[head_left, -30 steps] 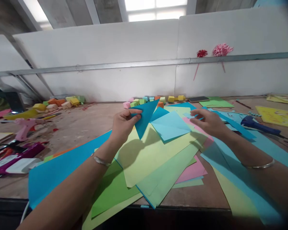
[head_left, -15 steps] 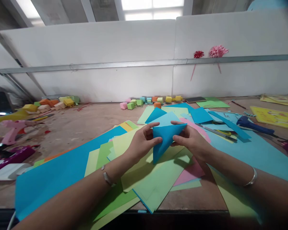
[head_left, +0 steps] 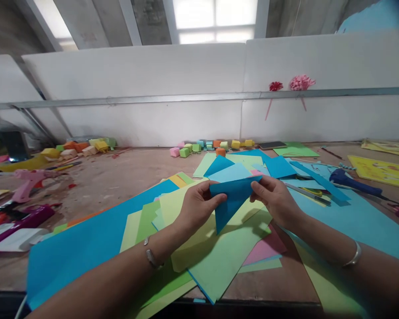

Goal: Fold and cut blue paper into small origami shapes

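A folded blue paper triangle (head_left: 233, 198) is held up above the layered sheets, long edge on top and one point hanging down. My left hand (head_left: 199, 204) pinches its left corner, thumb on the near face and fingers behind. At the upper right corner, the thumb and fingers of my right hand (head_left: 273, 197) close on the paper's tip. Beneath both hands lie pale green sheets (head_left: 226, 261) and a pink sheet (head_left: 266, 248). Just behind the triangle is a light blue sheet (head_left: 231, 172).
Small paper cubes (head_left: 197, 148) line the wall. On the right lie a dark blue-handled tool (head_left: 355, 181), a utility knife (head_left: 309, 195) and a yellow printed sheet (head_left: 382, 170). To the left are a pink glue gun (head_left: 28, 181) and a large blue sheet (head_left: 86, 248).
My right hand has slid outward to the triangle's right tip, and my left thumb still presses its left side. The whole view has tilted up slightly.
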Demonstrator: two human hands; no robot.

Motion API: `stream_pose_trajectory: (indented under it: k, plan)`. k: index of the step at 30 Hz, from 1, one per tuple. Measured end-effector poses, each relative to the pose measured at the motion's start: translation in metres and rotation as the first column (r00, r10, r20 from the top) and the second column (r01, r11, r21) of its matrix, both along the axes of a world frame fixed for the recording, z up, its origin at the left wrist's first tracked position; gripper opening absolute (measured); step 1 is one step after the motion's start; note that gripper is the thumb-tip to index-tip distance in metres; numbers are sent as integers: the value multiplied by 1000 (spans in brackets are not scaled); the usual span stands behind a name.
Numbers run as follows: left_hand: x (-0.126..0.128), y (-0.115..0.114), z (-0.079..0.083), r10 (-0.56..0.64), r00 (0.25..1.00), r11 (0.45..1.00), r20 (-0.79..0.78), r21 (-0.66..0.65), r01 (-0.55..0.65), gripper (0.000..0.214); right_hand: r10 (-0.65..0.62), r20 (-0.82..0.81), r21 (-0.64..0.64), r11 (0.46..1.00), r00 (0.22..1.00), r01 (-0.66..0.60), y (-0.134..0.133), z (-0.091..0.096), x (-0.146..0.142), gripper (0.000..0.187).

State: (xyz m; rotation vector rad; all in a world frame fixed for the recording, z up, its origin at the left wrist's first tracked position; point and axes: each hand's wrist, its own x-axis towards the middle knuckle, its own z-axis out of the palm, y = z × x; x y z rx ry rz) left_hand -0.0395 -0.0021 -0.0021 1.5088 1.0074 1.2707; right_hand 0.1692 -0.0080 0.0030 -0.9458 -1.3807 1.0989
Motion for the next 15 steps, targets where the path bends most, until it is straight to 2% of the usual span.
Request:
stream_pose_trajectory:
  k: [6, 15]
  plan:
    - [1, -1, 2, -38, 997, 997, 61, -70, 42, 31, -94, 17, 59, 994, 995, 93, 4, -1, 6, 34]
    - [0, -1, 6, -6, 999, 998, 39, -68, 8, 19, -148, 30, 42, 988, 989, 146, 5, 0, 7, 36]
